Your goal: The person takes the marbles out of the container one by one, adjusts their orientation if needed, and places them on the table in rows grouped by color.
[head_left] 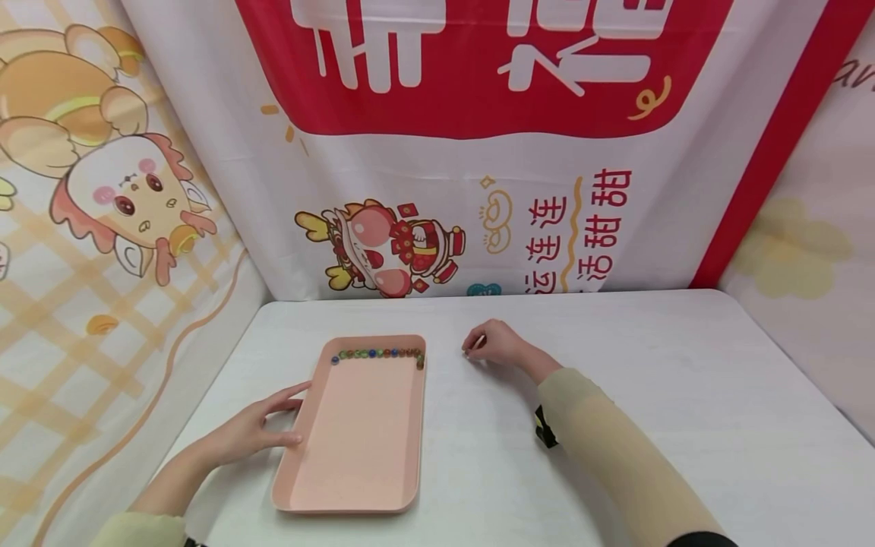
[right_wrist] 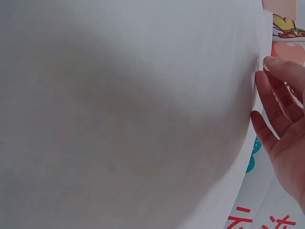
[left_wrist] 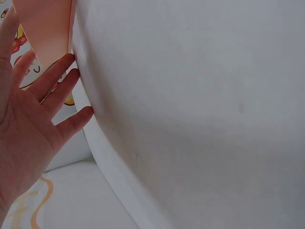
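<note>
A pink rectangular tray [head_left: 358, 433] lies on the white table, left of centre. Along its far edge runs a row of coloured glass marbles [head_left: 372, 353], with the right end turning down at the corner. My left hand [head_left: 247, 433] rests at the tray's left rim, thumb and fingers spread and touching it; the left wrist view shows the fingers extended. To the right of the tray, low over the table, my right hand [head_left: 500, 346] pinches a small shiny marble [right_wrist: 266, 64] between thumb and fingertip. The fingers mostly hide that marble in the head view.
The white tabletop [head_left: 656, 387] extends to the right of the tray. A printed red and white cloth [head_left: 437, 175] hangs behind the table. Patterned cloth walls [head_left: 102, 304] stand on the left side and on the right.
</note>
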The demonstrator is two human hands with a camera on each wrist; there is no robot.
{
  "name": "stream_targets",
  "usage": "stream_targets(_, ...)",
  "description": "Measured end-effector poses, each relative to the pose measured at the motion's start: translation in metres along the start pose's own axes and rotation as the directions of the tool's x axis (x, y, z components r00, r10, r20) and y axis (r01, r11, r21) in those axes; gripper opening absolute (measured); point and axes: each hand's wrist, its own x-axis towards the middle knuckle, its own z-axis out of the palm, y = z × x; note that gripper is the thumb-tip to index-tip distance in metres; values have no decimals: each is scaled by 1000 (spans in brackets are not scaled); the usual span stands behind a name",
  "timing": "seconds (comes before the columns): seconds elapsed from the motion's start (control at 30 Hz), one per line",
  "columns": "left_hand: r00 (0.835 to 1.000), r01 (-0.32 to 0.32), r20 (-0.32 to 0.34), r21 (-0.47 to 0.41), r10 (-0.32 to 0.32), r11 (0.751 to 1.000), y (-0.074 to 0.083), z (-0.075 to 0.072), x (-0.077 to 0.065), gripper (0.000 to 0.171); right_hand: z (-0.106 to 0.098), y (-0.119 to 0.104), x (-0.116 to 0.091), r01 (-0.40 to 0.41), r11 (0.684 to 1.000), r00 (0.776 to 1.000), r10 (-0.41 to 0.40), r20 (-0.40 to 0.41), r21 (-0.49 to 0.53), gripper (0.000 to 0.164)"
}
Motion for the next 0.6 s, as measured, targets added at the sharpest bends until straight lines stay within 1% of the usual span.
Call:
stream_targets(0.27, 1000, -5, -5, 7, 5, 1000, 2, 0, -1, 83, 2, 1, 1, 2, 1000, 1000, -2, 25, -7, 11)
stream_targets(0.5, 1000, 19, 3, -13, -19, 1000, 4, 0, -1, 83, 2, 0, 0, -4, 1000, 1000, 5, 24, -14, 11)
stream_targets(0.6, 1000, 16, 1, -14, -16, 1000, 4, 0, -1, 83, 2, -1, 0, -11, 1000, 1000, 11, 23, -9, 11)
